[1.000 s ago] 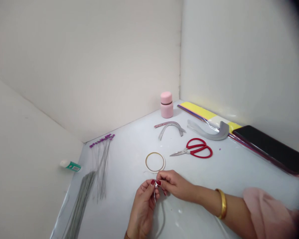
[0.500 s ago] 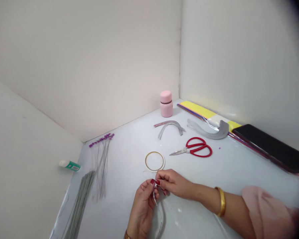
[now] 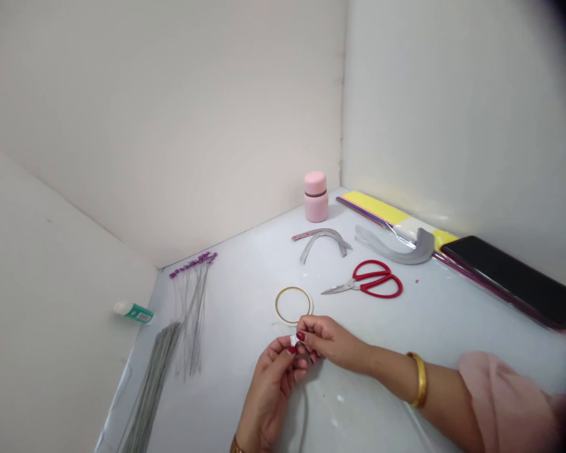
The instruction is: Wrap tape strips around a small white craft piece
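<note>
You're pinching a small whitish piece (image 3: 293, 340) with your left grip (image 3: 276, 374) and right grip (image 3: 329, 343), near the gold-and-white ring (image 3: 277, 306). Red-handled scissors (image 3: 357, 285) are lying right of it; pink jar (image 3: 316, 206) is standing farther back. Purple-tipped wires (image 3: 200, 292) are lying left on the surface (image 3: 245, 296), beside grey stems (image 3: 153, 374).

Soft light | glare spots on tabletop (image 3: 245, 302) | upper-right corner dark, blurred

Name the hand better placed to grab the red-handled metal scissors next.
Probably the right hand: it lies nearer the red-handled metal scissors than the left hand does, though both hands meet at a small, shiny white piece.
</note>
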Available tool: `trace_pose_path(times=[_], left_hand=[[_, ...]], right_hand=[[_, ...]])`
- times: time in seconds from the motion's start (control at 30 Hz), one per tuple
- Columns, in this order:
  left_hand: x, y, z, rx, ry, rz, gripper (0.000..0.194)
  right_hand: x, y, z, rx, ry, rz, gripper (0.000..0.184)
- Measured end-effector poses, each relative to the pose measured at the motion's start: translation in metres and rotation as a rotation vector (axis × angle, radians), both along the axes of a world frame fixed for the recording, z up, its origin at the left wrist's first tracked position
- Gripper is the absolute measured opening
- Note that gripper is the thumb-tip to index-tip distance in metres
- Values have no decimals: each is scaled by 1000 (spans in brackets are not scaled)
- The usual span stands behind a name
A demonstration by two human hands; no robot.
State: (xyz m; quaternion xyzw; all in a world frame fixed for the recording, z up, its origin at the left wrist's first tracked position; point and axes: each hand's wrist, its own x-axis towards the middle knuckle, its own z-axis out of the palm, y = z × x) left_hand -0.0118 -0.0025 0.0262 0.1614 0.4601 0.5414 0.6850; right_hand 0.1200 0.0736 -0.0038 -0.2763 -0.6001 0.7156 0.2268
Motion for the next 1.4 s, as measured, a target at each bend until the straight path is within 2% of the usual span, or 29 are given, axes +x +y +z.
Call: trace_pose_path(times=[0.2,0.37,0.9,1.07,1.4], left_hand=[[4,-1,-2,-32,145,5,2],[4,0,-4,-49,227,11,7],[7,5,-15,-80,262,70,18],[7,5,-20,-87,328,95,26],[5,1,-20,-70,375,145,20]], right_hand=[[-1,1,0,0,-7,-20,32],[-1,1,2,-4,-19,-29,32],[0,1,3,-39,-52,-26,30],[0,2,4,-5,-64,-10,26],[5,0,0,145,-82,22,21]])
